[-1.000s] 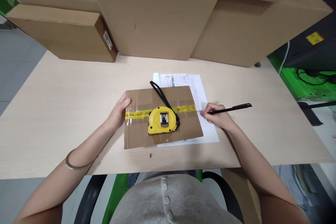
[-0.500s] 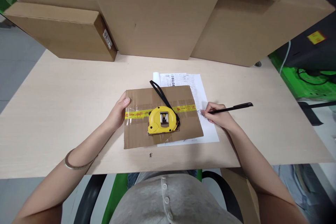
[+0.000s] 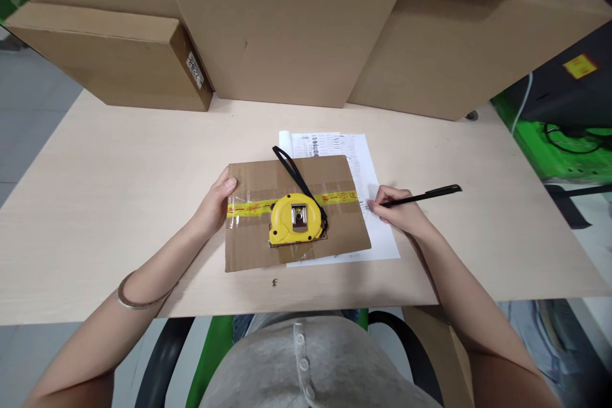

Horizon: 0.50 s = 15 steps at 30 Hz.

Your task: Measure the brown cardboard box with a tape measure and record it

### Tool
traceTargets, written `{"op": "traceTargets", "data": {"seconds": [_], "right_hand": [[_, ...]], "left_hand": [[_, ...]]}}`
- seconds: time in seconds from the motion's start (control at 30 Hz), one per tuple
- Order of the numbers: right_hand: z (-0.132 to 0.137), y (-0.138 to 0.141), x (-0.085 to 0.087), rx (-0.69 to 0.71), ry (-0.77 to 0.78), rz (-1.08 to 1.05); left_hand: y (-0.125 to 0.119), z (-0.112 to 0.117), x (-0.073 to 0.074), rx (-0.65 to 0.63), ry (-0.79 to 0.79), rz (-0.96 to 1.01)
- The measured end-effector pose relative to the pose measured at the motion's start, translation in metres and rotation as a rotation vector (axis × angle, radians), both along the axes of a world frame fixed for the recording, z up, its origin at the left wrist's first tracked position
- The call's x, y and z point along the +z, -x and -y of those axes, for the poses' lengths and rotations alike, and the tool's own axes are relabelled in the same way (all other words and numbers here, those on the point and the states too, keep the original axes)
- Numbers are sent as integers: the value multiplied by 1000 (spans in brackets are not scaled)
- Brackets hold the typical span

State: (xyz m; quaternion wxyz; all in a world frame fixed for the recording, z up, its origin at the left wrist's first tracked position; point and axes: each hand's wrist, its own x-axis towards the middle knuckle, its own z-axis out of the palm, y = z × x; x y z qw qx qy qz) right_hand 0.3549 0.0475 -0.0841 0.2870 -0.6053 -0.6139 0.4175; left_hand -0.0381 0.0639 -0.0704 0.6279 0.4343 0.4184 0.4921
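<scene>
My left hand (image 3: 216, 205) grips the left edge of a flat cardboard piece (image 3: 258, 248), its thumb on top and its other fingers hidden underneath. Yellow printed tape (image 3: 252, 208) runs across the cardboard. On it lies a yellow tape measure (image 3: 295, 219) with a black wrist strap (image 3: 292, 169). Beneath the cardboard are white paper sheets (image 3: 370, 166) with print and pen marks, partly covered. My right hand (image 3: 394, 205) is closed around a black pen (image 3: 428, 195), resting on the paper's right edge with the pen's writing end near the sheet.
Cardboard boxes line the back of the pale wooden table (image 3: 134, 185), including a smaller labelled box (image 3: 109, 67) at the left. To the right, a black cable (image 3: 576, 137) lies on a green surface beside a dark case (image 3: 554, 95). A small dark mark is near the front edge.
Almost nothing differs. The camera view has shifted very slightly; both hands, the cardboard and the tape measure keep their places.
</scene>
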Motion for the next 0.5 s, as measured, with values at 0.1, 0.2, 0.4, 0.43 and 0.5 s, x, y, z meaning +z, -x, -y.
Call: {"op": "traceTargets", "data": {"seconds": [0.1,0.2,0.4,0.43,0.5], "right_hand": [[0,0,0,2,5,2],[0,-1,-1,-5,4,4],[-1,-2,-2,-4,6,13],[-1,-2,-2,-4,7,14],[-2,-2,-2,-5,9,17]], "left_hand": [[0,0,0,2,-2,0],[0,0,0,-1,-3,2],[-1,1,1,11,4,3],[-1,1,1,11,3,3],[-1,0,1,3,0,9]]}}
